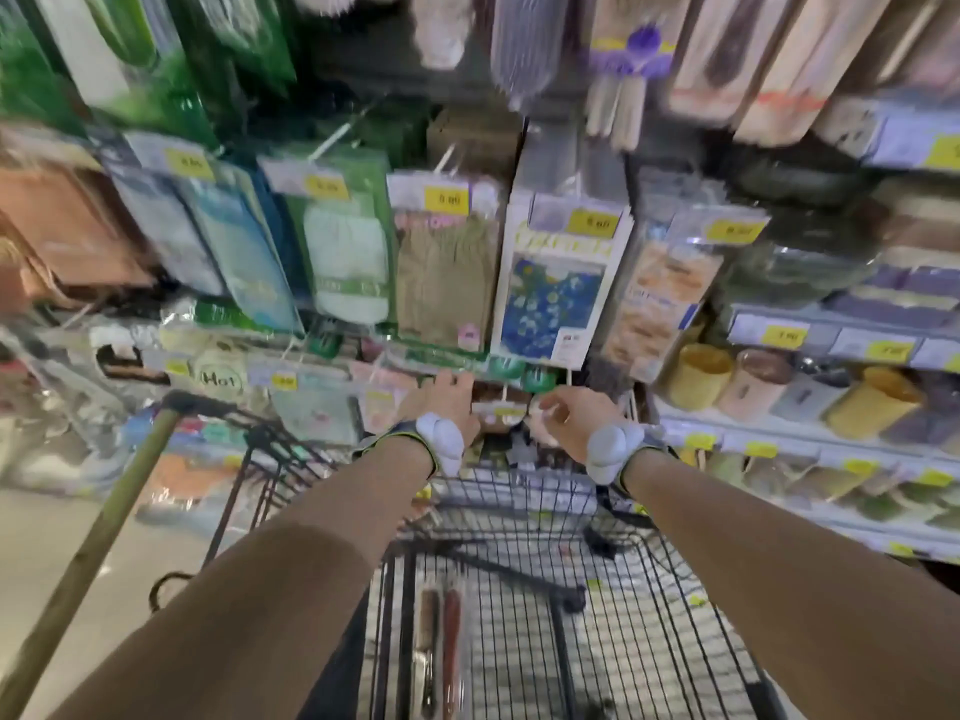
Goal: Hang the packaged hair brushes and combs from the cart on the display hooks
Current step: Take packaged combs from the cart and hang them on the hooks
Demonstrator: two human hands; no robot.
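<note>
The frame is motion-blurred. Both arms reach over the black wire cart (519, 493) to a low row of display hooks. My left hand (441, 402) and my right hand (569, 415) hold either side of a clear package with something brown inside (496, 400), level with a hook's yellow price tag (511, 412). Fingers of both hands curl on the package's edges. What it holds is too blurred to tell. Another packaged item with two long brown handles (439, 641) lies on the cart floor close to me.
Packaged goods with yellow price tags hang in rows above, among them a blue flowered pack (550, 304) and a green-white pack (348, 262). Shelves with cups (701, 376) run along the right. A wooden pole (98, 537) leans at the left, beside the grey floor.
</note>
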